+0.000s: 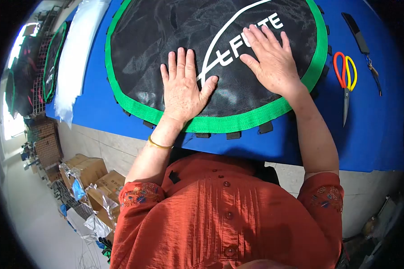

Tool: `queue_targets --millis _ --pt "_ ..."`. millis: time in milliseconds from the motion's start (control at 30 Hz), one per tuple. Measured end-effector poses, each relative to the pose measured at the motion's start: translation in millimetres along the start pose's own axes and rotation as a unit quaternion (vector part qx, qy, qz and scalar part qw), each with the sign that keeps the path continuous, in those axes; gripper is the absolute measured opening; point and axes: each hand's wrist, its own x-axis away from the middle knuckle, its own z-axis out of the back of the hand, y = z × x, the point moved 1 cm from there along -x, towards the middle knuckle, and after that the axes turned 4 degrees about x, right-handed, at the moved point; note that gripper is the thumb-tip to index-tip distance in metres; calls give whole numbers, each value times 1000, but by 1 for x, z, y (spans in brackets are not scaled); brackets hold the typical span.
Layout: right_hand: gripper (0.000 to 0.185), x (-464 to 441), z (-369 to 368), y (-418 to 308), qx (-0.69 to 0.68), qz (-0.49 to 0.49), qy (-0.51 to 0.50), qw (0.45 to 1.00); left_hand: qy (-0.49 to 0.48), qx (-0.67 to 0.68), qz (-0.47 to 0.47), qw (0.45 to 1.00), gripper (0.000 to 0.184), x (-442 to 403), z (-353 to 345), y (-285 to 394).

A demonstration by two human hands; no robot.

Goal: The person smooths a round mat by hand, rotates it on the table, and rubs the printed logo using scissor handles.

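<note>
Two hands lie palm down on the disc, one near its middle and one on its right side. The left hand (182,96) is flat with its fingers slightly parted and the thumb out; the right hand (274,67) is spread wider. Neither pinches anything. The disc (152,62), black mesh with a green rim (220,124), rests under both palms on the blue table (368,143).

Uneven pressure from the palms could drag the mesh askew or leave ripples beyond the left fingertips, where it already looks faintly creased. The black tabs (233,135) just bodyward of the hands stick out by the table's near edge; one could fold under or catch on clothing if the disc were pulled that way. The scissors (346,85) lie to the right of the right hand, blades towards the body, so a wide sweep of that forearm could knock them or graze the tips. The black tool (355,33) lies farther out, past the same hand.

White lettering (274,21) runs under and past the right fingers: "tF" shows, then partly covered strokes, then "TE"; the covered middle may be "UN", though fingers hide too much to be sure. Printing on the carton (114,181) beyond the left elbow is too small to read.
</note>
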Motion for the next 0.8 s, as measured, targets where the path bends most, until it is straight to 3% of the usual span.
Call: queue_targets --millis 167,800 --pt "66 1 5 3 4 5 -2 1000 2 25 -2 1000 89 1 2 4" --pt "63 5 10 11 35 1 -42 998 -3 126 -86 988 84 88 30 2"
